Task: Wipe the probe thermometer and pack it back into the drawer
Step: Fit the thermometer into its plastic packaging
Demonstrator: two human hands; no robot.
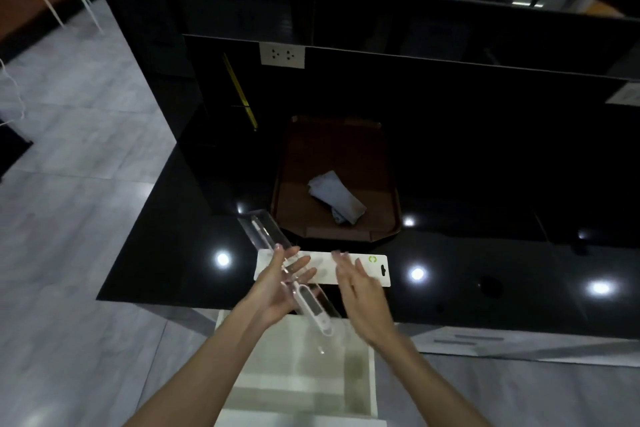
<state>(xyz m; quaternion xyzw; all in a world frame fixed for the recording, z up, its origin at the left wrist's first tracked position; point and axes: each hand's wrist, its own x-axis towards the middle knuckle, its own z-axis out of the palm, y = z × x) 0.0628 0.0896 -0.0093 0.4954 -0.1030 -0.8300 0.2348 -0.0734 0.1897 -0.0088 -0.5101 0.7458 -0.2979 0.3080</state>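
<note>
An open white drawer (298, 367) is seen nearest, below the counter edge, w/ pale inner walls. Above it the probe thermometer (313, 305), white w/ a dark display window, is seen lying inside a clear plastic case (266, 230) angled from lower right to upper left. The case is supported by the left hand (280, 282), palm up, fingers spread and loosely cupped under it. The right hand (360, 291) is held just beside it, fingers extended, nothing gripped; motion blur noted. A white backing card (375, 269) is laid flat on the black glossy counter (173, 253) under the hands. Farther back a brown tray (332, 149) is set, w/ a crumpled wipe (336, 198) in it. A wall socket (282, 55) is seen beyond.
</note>
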